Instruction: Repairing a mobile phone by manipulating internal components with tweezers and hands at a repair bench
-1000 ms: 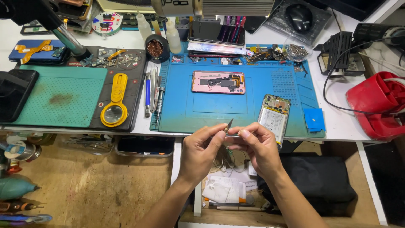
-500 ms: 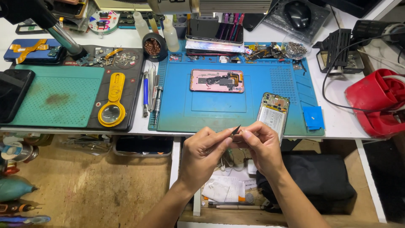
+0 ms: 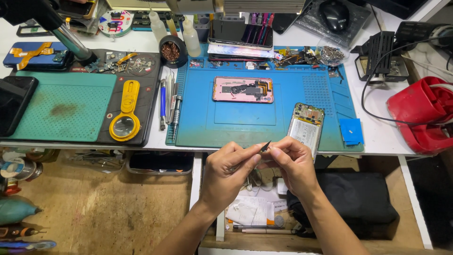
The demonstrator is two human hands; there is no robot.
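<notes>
Below the workbench's front edge my left hand (image 3: 229, 172) pinches a pair of thin dark tweezers (image 3: 265, 147), tips pointing up and right. My right hand (image 3: 291, 163) meets it, fingertips closed at the tweezer tips; whatever tiny part sits between them is too small to see. Just beyond my right hand an opened phone (image 3: 306, 129) with its battery showing lies on the blue repair mat (image 3: 203, 123). A pink phone frame (image 3: 242, 89) rests in the mat's middle.
A green mat (image 3: 61, 111) and a yellow magnifier (image 3: 125, 118) lie left, with a black phone (image 3: 14, 104) at the far left. Screwdrivers (image 3: 169, 108) lie between the mats. Bottles, parts and a holder crowd the back. A red fan (image 3: 422, 113) and cables sit right. A black bag (image 3: 358, 198) lies below.
Both hands stay joined at the bench edge. The tweezer tips have tilted a little more to the right and the hands shifted slightly.
</notes>
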